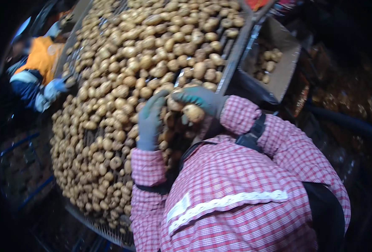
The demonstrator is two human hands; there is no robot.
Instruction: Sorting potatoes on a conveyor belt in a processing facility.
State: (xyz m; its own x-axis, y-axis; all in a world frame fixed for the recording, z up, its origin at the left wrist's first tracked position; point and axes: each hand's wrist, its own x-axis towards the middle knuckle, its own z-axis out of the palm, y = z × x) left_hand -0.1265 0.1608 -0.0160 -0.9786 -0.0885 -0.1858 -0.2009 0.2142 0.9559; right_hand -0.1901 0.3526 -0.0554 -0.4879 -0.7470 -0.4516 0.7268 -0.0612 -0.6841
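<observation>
Many potatoes [119,91] lie over a slatted roller conveyor [94,135] in front of me. My left hand [151,119], in a grey and green work glove, reaches over the potatoes with its fingers bent; whether it holds one is hidden. Close beside it on the right, my right hand [201,99], gloved alike, is curled around a potato [193,113]. Another potato [174,103] lies at its fingertips, between the two hands. Both forearms wear pink checked sleeves.
At the right, beyond the conveyor's metal side rail [233,67], stands a bin [291,60] with several potatoes inside. A co-worker in an orange vest [42,58] is at the far left edge, a gloved hand near the potatoes. Blue rails [36,192] run at lower left.
</observation>
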